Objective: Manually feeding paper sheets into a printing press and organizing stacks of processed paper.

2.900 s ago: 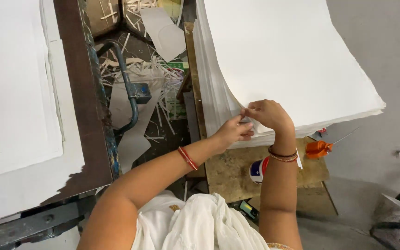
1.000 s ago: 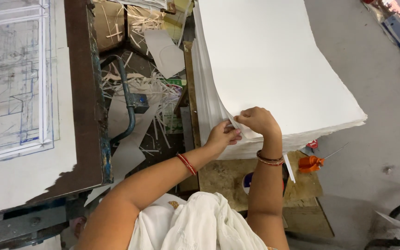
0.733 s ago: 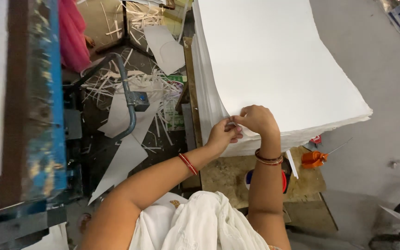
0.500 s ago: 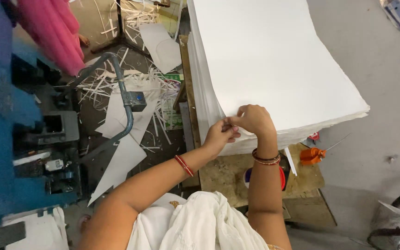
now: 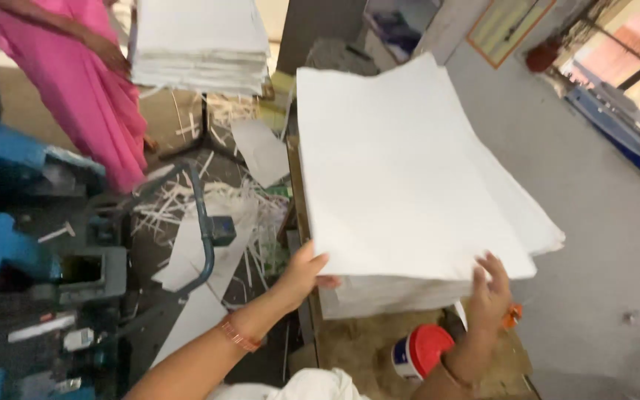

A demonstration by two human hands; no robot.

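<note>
Hands lifting the top sheets off a paper stack

Left hand and right hand are gripping the sheets (fingers clenched on the near edge) at the stack's near corners.

paper stack: white | tub lid: red | co-worker's garment: pink | machine: blue
</note>
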